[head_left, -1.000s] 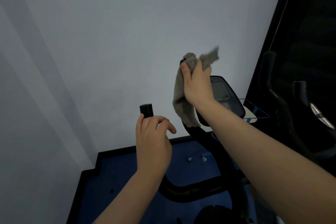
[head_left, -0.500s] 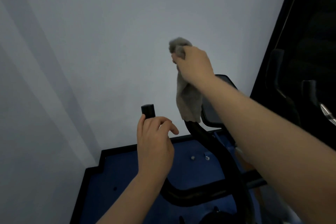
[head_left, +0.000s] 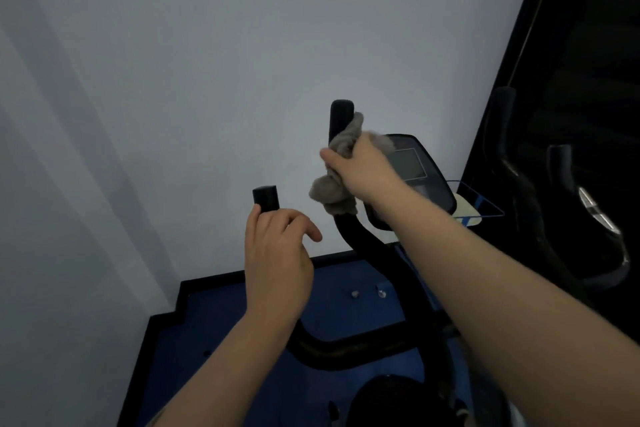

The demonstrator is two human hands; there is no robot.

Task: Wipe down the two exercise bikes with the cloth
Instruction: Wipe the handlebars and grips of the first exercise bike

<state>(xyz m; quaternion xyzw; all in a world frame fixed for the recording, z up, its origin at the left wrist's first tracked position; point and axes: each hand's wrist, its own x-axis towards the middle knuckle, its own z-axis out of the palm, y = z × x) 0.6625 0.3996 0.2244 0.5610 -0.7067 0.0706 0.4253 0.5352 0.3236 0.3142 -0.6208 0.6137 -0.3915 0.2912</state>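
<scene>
console [head_left: 414,170] crowds right handlebar [head_left: 341,116], open wall side

Dim, soft flat light; slight motion blur; wide-angle edge distortion.

A gym corner: two exercise bikes [head_left: 367,246] [head_left: 540,191] stand on blue rubber flooring [head_left: 346,315] beside a plain white wall [head_left: 242,62].

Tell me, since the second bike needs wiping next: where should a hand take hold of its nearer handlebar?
Probably the upright foam-covered end of the second bike's handlebar, wrapped from the left side; it stands free there, while lower down the bar curves away into shadow.
</scene>
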